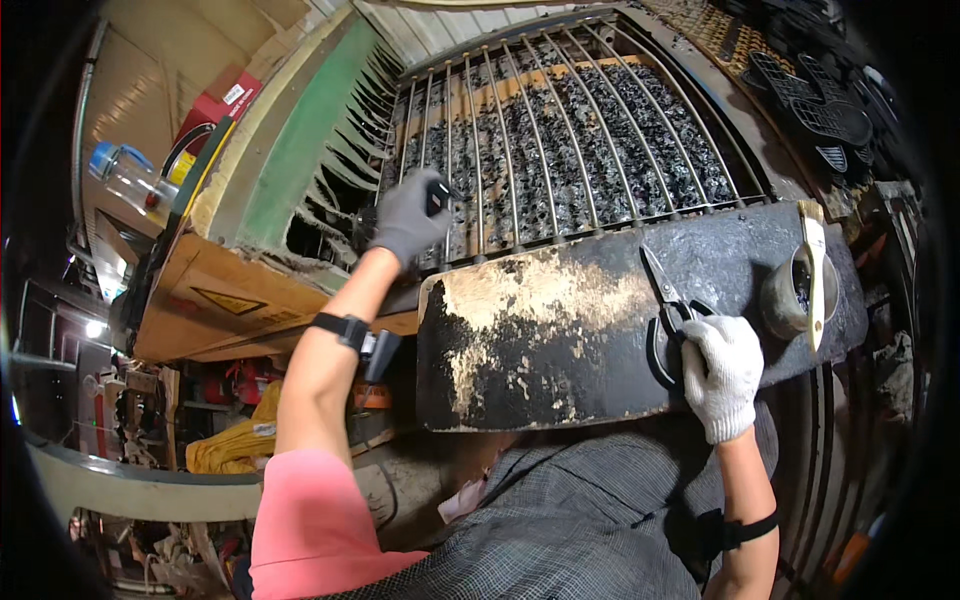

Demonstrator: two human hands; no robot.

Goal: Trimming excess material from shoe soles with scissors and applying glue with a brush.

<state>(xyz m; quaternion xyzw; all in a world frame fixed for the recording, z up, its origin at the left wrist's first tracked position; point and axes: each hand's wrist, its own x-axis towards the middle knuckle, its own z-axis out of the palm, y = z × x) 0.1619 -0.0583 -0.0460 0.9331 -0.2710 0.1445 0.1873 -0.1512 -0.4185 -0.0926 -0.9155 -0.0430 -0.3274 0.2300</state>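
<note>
My left hand [410,215], in a grey glove, is closed around a small black piece [437,197] with a tiny pale mark; its kind is unclear. The hand is over the near left end of the metal bars [510,150], beside a fringe of dark hanging strips [345,170]. In a white knit glove, my right hand [727,375] grips a pair of scissors [664,290] by the black handles. Their blades point away from me, nearly together, above the worn black board [540,370]. One handle loop shows left of the fingers.
Black scraps [560,130] litter the surface under the bars. On the board's right stand a grimy cup [787,298] and a pale-handled brush [815,260]. Black sole-shaped pieces [815,100] lie far right. A green-topped machine [300,130] and a clear bottle [135,180] are left.
</note>
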